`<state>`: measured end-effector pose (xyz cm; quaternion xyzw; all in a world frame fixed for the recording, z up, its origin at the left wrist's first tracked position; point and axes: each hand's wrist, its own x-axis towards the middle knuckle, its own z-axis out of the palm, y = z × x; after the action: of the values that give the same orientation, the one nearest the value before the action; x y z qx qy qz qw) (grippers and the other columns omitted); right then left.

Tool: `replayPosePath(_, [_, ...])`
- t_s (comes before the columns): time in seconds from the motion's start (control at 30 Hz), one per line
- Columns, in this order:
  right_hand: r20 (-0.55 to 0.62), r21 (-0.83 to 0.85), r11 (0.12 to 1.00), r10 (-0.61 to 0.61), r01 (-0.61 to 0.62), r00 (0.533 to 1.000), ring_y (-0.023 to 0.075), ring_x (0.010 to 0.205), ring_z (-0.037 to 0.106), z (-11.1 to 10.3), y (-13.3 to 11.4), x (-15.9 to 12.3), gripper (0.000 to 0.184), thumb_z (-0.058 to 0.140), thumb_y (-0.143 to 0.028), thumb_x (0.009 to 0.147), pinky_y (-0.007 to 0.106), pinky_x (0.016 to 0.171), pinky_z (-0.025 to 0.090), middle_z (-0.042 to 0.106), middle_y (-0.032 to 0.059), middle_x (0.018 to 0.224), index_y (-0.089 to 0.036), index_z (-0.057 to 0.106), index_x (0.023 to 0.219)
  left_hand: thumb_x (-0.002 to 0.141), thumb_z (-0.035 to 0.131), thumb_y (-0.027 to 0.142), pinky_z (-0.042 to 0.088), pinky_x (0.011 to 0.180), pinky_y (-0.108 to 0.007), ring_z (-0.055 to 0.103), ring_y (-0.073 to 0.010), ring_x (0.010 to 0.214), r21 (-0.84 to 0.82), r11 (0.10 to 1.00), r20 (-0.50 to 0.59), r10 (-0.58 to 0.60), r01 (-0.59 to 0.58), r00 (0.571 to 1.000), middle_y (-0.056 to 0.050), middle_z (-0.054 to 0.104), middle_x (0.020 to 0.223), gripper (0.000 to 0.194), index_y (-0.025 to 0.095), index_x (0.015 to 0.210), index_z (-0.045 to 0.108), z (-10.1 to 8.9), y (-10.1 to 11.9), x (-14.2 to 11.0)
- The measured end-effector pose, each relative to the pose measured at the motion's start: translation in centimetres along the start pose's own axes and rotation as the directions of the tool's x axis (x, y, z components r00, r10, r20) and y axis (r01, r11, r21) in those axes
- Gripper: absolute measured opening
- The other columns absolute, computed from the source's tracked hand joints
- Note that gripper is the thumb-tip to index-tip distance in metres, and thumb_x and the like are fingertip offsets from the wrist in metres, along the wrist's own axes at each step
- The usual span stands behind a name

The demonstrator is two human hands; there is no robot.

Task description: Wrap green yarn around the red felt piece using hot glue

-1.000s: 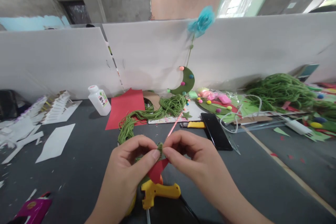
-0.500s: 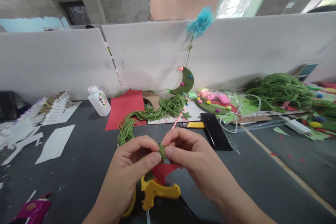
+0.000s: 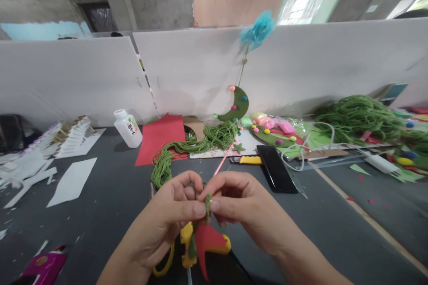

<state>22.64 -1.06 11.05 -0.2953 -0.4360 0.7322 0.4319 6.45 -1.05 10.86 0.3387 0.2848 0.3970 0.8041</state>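
Green yarn (image 3: 207, 202) sits between the pinching fingertips (image 3: 199, 209).

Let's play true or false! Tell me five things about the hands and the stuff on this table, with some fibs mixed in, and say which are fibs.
1. The left hand and the right hand meet at a small green yarn piece. True.
2. A round blue piece hangs below the hands. False: it is a thin pointed red piece.
3. The white plastic bottle with a label stands left of the flat red sheet. True.
4. A yellow-handled cutter lies on top of the phone. False: the yellow-handled cutter lies to the left of the black rectangular phone.
5. The flat green crescent has little coloured balls on it. True.
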Motion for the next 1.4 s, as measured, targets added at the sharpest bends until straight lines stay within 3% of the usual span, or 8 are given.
replayPosePath(0.13, [-0.144,-0.186,0.98,-0.094,0.066,0.985,0.0075,0.053,0.048,0.2,-0.4,-0.1,0.01,0.075,-0.02,0.068,0.019,0.049,0.036,0.058,-0.0039,0.058,-0.017,0.066,0.066,0.073,0.077,0.025,0.044,0.066,-0.02,0.058,-0.0116,0.07,0.193,0.972,-0.115,0.161,-0.137,0.98,0.001,0.066,0.076,0.014,0.019,0.068,0.065,-0.1,-0.3,0.2])
replayPosePath(0.23, [-0.255,-0.324,0.944,-0.145,0.057,0.956,0.0072,0.052,0.042,0.6,-0.7,-0.2,0.01,0.069,-0.019,0.067,0.02,0.049,0.034,0.052,-0.0054,0.057,-0.017,0.061,0.063,0.075,0.072,0.026,0.043,0.081,-0.024,0.059,-0.0173,0.09,0.47,0.83,-0.125,0.399,-0.301,0.908,-0.001,0.067,0.091,0.01,0.02,0.068,0.071,-0.1,-0.5,-0.1])
replayPosePath(0.3, [-0.278,-0.376,0.926,-0.151,0.037,0.949,0.0081,0.052,0.043,0.8,-0.7,-0.2,0.009,0.067,-0.021,0.067,0.021,0.049,0.034,0.052,-0.0052,0.056,-0.017,0.059,0.064,0.074,0.073,0.023,0.044,0.078,-0.025,0.058,-0.0178,0.085,0.606,0.739,-0.119,0.449,-0.293,0.886,-0.001,0.065,0.084,0.004,0.022,0.07,0.072,0.0,-0.5,-0.4])
replayPosePath(0.37, [-0.287,-0.406,0.913,-0.165,0.036,0.944,0.0089,0.052,0.044,1.0,-0.7,-0.2,0.008,0.066,-0.022,0.067,0.022,0.049,0.035,0.052,-0.005,0.056,-0.018,0.059,0.064,0.073,0.073,0.02,0.044,0.071,-0.024,0.057,-0.0155,0.074,0.655,0.722,-0.176,0.434,-0.224,0.884,0.001,0.064,0.074,0.004,0.022,0.071,0.072,0.1,-0.6,-0.5])
replayPosePath(0.67, [-0.263,-0.339,0.939,-0.158,0.062,0.952,0.0083,0.051,0.043,1.1,-0.8,-0.3,0.007,0.066,-0.024,0.067,0.021,0.048,0.035,0.053,-0.0042,0.056,-0.017,0.063,0.065,0.061,0.084,0.021,0.045,0.057,-0.017,0.056,-0.0093,0.06,0.193,0.971,-0.333,0.2,-0.141,0.922,0.002,0.065,0.064,0.013,0.019,0.067,0.073,0.3,-0.7,-0.2])
replayPosePath(0.93, [-0.229,-0.294,0.951,-0.171,0.099,0.958,0.0073,0.049,0.037,0.7,-0.5,-0.3,0.009,0.065,-0.022,0.069,0.021,0.046,0.029,0.049,-0.0055,0.054,-0.018,0.06,0.064,0.058,0.085,0.019,0.044,0.052,-0.016,0.053,-0.0079,0.055,0.113,0.986,-0.33,0.155,-0.124,0.931,0.003,0.063,0.06,0.013,0.018,0.064,0.073,0.9,-0.6,-0.3])
replayPosePath(1.23, [-0.242,-0.354,0.931,-0.189,0.094,0.952,0.0098,0.054,0.043,1.0,-0.9,-0.4,0.006,0.063,-0.02,0.067,0.022,0.049,0.036,0.051,-0.0045,0.057,-0.019,0.059,0.062,0.061,0.082,0.017,0.042,0.052,-0.014,0.051,-0.006,0.054,0.208,0.957,-0.361,0.267,-0.202,0.894,0.004,0.062,0.061,0.011,0.019,0.065,0.072,1.1,-0.9,-0.3])
replayPosePath(1.4, [-0.226,-0.308,0.947,-0.163,0.088,0.96,0.0095,0.053,0.043,1.0,-0.8,-0.6,0.007,0.064,-0.02,0.067,0.021,0.048,0.036,0.052,-0.0046,0.056,-0.019,0.059,0.062,0.063,0.082,0.02,0.037,0.047,-0.014,0.045,-0.0058,0.05,0.082,0.991,-0.327,0.124,-0.103,0.937,0.004,0.057,0.058,0.014,0.017,0.066,0.068,1.2,-0.8,-0.5])
